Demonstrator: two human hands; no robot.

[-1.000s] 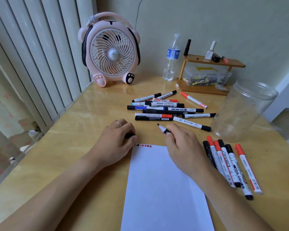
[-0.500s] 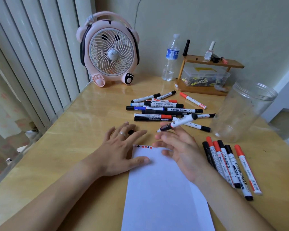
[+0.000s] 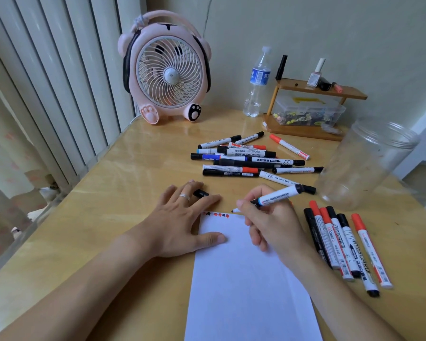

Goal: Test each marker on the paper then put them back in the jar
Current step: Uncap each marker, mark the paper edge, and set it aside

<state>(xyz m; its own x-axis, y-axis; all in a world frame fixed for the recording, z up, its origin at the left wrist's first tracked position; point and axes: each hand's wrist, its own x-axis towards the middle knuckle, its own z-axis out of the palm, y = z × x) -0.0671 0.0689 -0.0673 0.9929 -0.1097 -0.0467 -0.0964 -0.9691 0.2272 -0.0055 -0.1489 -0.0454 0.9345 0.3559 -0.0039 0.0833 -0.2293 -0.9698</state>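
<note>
My right hand (image 3: pixel 271 222) grips an uncapped white marker (image 3: pixel 278 195) in a writing hold, its black tip at the top edge of the white paper (image 3: pixel 246 286), just right of a row of small black and red marks (image 3: pixel 217 214). My left hand (image 3: pixel 182 217) lies flat, fingers spread, its thumb pressing the paper's left edge. A black cap (image 3: pixel 201 193) lies on the table by its fingers. A pile of markers (image 3: pixel 246 159) lies beyond the paper. Several more markers (image 3: pixel 342 244) lie in a row to the right. The clear jar (image 3: pixel 364 166) stands upright, with nothing inside.
A pink desk fan (image 3: pixel 167 72) stands at the back left. A water bottle (image 3: pixel 257 82) and a small wooden shelf (image 3: pixel 312 104) with a clear box and bottles stand against the wall. The wooden table's left edge (image 3: pixel 67 193) runs beside vertical blinds.
My right hand turned the uncapped marker into a writing grip and brought its tip down to the paper's top edge. My left hand let go of the cap and spread flat.
</note>
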